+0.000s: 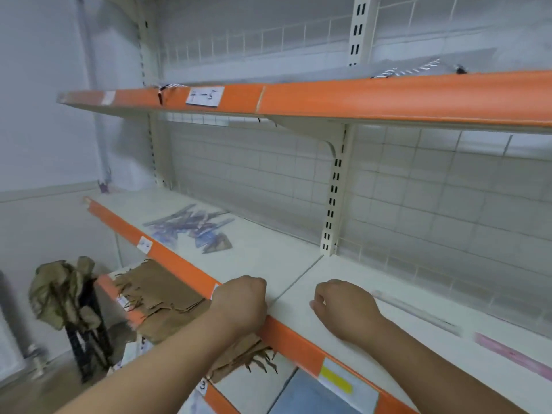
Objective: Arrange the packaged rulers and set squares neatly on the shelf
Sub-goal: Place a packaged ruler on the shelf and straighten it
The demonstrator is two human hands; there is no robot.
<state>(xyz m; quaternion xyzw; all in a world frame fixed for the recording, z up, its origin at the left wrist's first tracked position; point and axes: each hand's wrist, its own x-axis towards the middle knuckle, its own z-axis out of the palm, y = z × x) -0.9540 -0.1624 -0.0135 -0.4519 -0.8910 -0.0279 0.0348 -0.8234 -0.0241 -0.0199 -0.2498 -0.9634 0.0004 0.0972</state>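
Observation:
A loose pile of packaged rulers and set squares (195,227) in blue-printed clear sleeves lies on the left part of the middle shelf (268,258). A clear ruler (418,312) and a pink ruler (513,355) lie flat on the shelf at the right. My left hand (242,300) rests with curled fingers at the shelf's orange front edge, holding nothing. My right hand (343,306) rests on the shelf surface, fingers curled under, also holding nothing. Both hands are well to the right of the pile.
An upper shelf (328,100) with an orange edge overhangs the work area. Brown paper bags (161,291) lie stacked on the lower shelf at the left. A wire grid back panel (418,189) closes the rear. A black stool with crumpled cloth (65,294) stands on the floor.

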